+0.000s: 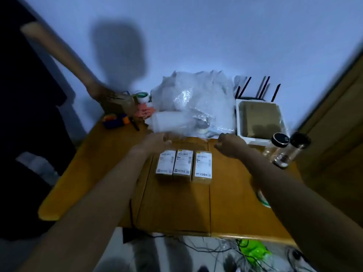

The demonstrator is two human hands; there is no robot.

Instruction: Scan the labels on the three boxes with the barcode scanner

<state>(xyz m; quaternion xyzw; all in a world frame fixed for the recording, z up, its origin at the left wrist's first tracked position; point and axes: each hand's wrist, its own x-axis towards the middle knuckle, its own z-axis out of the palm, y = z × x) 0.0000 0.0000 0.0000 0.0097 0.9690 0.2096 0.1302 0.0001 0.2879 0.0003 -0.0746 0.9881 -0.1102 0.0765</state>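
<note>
Three small cardboard boxes lie side by side in the middle of the wooden table (176,209), white labels facing up: the left box (165,163), the middle box (183,163) and the right box (203,165). My left hand (157,141) hovers just beyond the left box with its fingers curled in and nothing visible in it. Beyond and to the right of the right box, my right hand (230,144) is a loose fist, also holding nothing I can see. A blue and orange object (115,120) at the far left corner is too blurred to identify as the scanner.
Another person's arm reaches in from the upper left, hand (111,99) over the far left corner. Behind the boxes are a pile of plastic wrap (196,101), a lying white bottle (169,122), a white bin (240,118), and two black-lidded jars (282,152). Cables cover the floor.
</note>
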